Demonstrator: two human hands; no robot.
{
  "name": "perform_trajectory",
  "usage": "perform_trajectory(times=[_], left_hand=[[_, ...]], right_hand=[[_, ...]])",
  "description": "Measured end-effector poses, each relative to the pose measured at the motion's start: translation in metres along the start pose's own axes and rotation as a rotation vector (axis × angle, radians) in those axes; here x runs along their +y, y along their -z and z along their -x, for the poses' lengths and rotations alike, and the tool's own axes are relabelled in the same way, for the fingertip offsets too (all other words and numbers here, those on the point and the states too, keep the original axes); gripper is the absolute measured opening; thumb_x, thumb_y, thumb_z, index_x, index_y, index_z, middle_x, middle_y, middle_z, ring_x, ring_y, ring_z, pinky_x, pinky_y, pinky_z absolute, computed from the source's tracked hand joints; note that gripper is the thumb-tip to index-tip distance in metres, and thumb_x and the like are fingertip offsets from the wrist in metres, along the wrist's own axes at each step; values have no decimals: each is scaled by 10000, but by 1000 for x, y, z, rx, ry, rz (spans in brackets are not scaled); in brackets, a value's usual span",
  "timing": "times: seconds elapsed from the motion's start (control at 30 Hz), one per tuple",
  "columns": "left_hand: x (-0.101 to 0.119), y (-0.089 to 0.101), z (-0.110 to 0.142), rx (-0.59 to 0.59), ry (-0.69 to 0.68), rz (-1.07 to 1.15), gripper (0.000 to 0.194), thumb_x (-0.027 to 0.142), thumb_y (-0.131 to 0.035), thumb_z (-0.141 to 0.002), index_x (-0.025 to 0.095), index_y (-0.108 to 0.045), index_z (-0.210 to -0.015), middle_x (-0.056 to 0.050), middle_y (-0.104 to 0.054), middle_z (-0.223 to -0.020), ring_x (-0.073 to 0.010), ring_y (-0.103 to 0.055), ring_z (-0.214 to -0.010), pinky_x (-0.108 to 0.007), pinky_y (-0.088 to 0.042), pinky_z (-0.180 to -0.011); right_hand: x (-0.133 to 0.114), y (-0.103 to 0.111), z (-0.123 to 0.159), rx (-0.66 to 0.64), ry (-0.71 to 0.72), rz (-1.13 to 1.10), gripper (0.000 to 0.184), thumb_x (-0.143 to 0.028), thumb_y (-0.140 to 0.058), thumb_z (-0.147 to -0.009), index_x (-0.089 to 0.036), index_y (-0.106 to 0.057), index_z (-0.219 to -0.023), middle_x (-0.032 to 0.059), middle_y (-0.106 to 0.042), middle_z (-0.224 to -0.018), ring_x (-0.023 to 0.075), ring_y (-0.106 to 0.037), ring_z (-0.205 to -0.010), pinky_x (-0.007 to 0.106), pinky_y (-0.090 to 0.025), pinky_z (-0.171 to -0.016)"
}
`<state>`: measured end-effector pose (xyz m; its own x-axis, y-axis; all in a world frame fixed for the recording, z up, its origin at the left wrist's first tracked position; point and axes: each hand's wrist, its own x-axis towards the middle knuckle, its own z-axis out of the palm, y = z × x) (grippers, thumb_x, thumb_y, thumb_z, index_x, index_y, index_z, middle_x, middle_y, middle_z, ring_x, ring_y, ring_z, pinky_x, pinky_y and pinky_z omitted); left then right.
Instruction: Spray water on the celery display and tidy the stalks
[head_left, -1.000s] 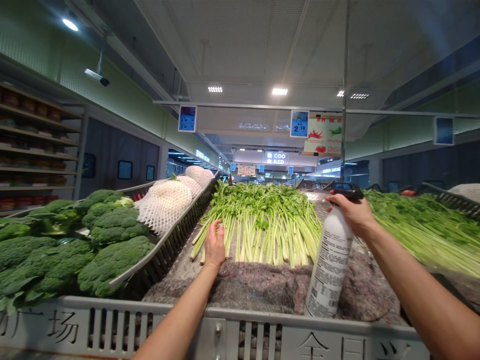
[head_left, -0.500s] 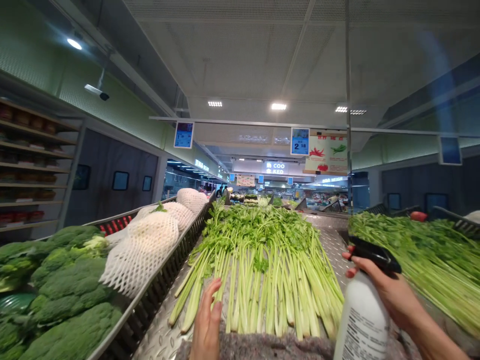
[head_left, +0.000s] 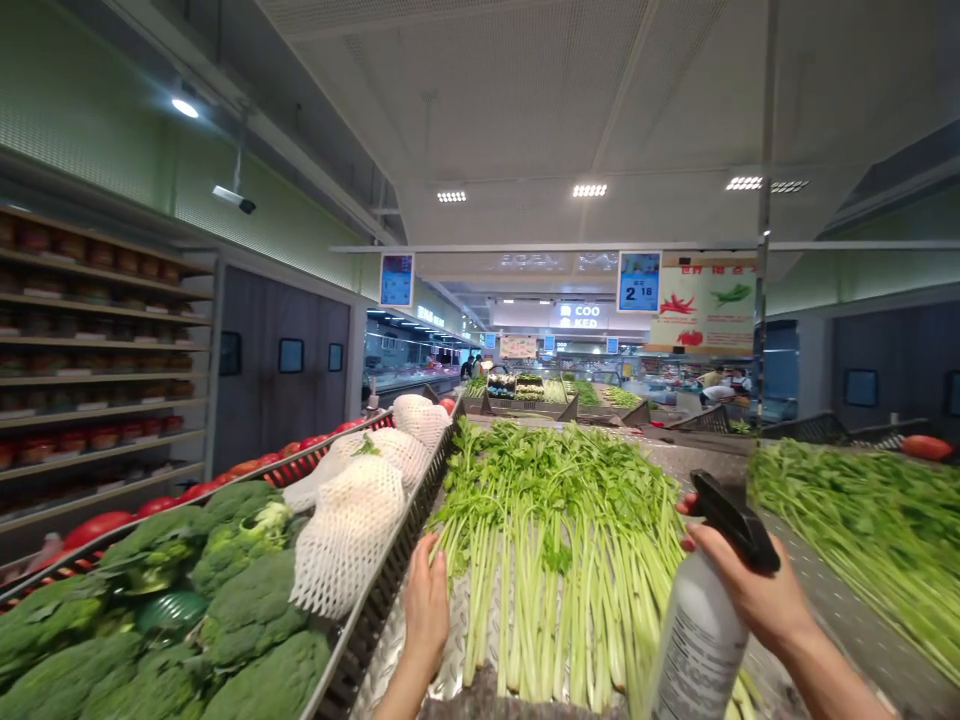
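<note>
My right hand is wrapped round the neck of a white spray bottle with a black trigger head, fingers at the trigger. The bottle stands upright, slightly tilted, in front of the right side of the celery. The celery lies in a wide row on a metal tread-plate shelf, leaves away from me and stalk ends towards me. Against the left edge of the celery is my left hand, its fingers stretched out and close together. It appears to touch the outer stalks; its palm side is partly hidden.
Left of the celery, a black crate wall borders broccoli and white foam-net-wrapped produce. Tomatoes lie beyond. A mirror on the right reflects celery. Price signs hang from a rail above.
My left hand has moved forward along the celery's left edge, and the outer left stalks now lie closer in. The spray bottle is still in my right hand. The view has turned slightly left.
</note>
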<state>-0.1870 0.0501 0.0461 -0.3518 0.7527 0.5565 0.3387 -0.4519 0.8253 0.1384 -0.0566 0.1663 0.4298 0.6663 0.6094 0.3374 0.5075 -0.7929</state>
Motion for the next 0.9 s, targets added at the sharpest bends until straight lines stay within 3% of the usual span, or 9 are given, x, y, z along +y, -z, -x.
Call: perform_trajectory(times=[0.13,0.33,0.5,0.6,0.73,0.9], left_hand=[[17,8,-13,40,-47,0,389,385,-294,-797,137,-465,-1042,-118,-494,-1121,-211,-423,-1087,-403,-281,-962],[38,24,-18,48,-108,-6,360,366,-278,-814,148,-470,-1027,-106,-500,-1103,-190,-428,-1073,-369,-292,-955],[34,38,-15,80,-89,28,370,381,-280,-815,151,-472,-1031,-101,-496,-1110,-188,-419,-1084,-367,-278,-966],[27,42,-15,91,-58,45,377,388,-282,-814,147,-470,-1035,-105,-496,-1113,-191,-421,-1084,-372,-280,-965],[28,44,-17,98,-63,34,375,388,-280,-814,148,-477,-1024,-103,-506,-1090,-191,-435,-1063,-370,-296,-952],[40,41,-23,107,-108,-19,362,378,-277,-817,151,-477,-1016,-101,-508,-1076,-193,-436,-1052,-373,-301,-943]], right_hand=[[-9,-27,9,-77,53,-18,347,-355,-638,-601,-136,-627,-871,97,-641,-864,165,-587,-559,276,-491,-548],[-34,-75,41,-230,16,-140,275,-341,-594,-639,-146,-641,-827,93,-635,-876,161,-590,-582,271,-479,-533],[-50,-108,73,-399,-29,-196,222,-333,-569,-645,-140,-639,-730,91,-630,-833,149,-570,-551,263,-467,-500],[-53,-126,87,-420,-19,-249,241,-314,-553,-642,-150,-612,-809,64,-623,-800,127,-543,-497,259,-458,-490],[-51,-138,91,-457,16,-207,261,-268,-526,-633,-150,-600,-854,47,-620,-750,139,-548,-517,267,-456,-523],[-39,-134,80,-414,-14,-157,224,-260,-537,-614,-151,-598,-799,66,-633,-807,193,-592,-710,298,-467,-652]])
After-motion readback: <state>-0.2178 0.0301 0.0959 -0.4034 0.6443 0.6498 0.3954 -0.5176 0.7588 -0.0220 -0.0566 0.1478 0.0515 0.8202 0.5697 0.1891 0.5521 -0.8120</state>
